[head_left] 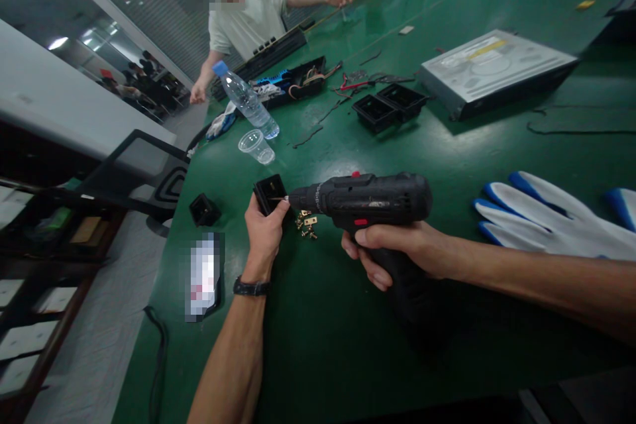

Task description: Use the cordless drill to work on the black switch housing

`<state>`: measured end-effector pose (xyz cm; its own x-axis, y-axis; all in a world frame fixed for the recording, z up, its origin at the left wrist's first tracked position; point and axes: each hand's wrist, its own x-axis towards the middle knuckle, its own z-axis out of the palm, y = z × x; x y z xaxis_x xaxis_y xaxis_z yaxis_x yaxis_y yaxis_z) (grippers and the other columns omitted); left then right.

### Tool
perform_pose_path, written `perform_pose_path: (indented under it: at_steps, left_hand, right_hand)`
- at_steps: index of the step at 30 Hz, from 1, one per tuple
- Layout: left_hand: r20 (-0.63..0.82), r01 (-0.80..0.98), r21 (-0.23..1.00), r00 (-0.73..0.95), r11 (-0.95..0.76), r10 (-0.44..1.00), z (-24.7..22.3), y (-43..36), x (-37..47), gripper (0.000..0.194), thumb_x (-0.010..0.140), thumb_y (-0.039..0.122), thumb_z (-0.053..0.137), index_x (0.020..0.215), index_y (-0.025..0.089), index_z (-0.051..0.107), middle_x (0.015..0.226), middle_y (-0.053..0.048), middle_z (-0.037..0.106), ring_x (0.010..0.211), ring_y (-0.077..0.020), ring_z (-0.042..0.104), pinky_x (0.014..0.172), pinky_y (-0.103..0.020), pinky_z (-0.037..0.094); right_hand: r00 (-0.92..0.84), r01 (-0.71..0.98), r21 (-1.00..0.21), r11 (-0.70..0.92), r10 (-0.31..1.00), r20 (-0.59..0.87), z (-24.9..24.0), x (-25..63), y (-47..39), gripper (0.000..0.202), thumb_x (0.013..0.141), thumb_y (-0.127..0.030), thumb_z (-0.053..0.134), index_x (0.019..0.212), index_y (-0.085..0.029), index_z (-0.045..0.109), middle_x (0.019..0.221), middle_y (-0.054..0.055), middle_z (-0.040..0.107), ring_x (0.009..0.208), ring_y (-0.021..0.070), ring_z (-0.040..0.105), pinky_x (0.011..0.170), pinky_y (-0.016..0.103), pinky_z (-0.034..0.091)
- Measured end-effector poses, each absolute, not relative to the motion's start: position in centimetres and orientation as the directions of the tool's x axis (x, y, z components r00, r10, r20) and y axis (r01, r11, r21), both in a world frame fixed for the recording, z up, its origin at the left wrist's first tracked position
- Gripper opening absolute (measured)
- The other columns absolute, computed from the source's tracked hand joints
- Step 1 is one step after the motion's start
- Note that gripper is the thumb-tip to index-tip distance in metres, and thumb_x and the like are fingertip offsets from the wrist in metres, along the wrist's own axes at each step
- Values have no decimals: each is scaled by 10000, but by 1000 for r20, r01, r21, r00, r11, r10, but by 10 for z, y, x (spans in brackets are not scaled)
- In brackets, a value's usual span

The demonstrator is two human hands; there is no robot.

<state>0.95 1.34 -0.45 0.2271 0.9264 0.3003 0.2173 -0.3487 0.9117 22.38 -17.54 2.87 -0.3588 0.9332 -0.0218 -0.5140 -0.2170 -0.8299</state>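
Note:
My right hand is wrapped round the grip of a black cordless drill with red buttons. The drill lies level, its chuck pointing left and a thin bit reaching into a small black plastic box. That box is gripped in my left hand, its open side turned toward the bit. Whether the bit touches a screw inside is too small to tell. Just below the chuck lies a little pile of brass screws and metal pieces. Another small black box stands to the left of my left hand.
A phone, a plastic cup and a water bottle stand leftward. Beyond are joined black boxes, a metal drive and a tool tray. Gloves lie right. A person sits across the table.

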Motion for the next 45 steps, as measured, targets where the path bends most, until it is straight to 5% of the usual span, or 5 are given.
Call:
perform_pose_path:
  at_steps: [45]
  left_hand:
    - [333, 216, 901, 216, -377, 918, -6, 14, 13, 415, 691, 365, 824, 1009, 154, 661, 900, -24, 679, 794, -145, 608, 753, -251, 495]
  right_hand:
    - [-364, -526, -816, -239, 931, -38, 27, 225, -177, 233, 951, -341, 562, 914, -124, 638, 555, 17, 620, 498, 135, 564, 549, 260, 493]
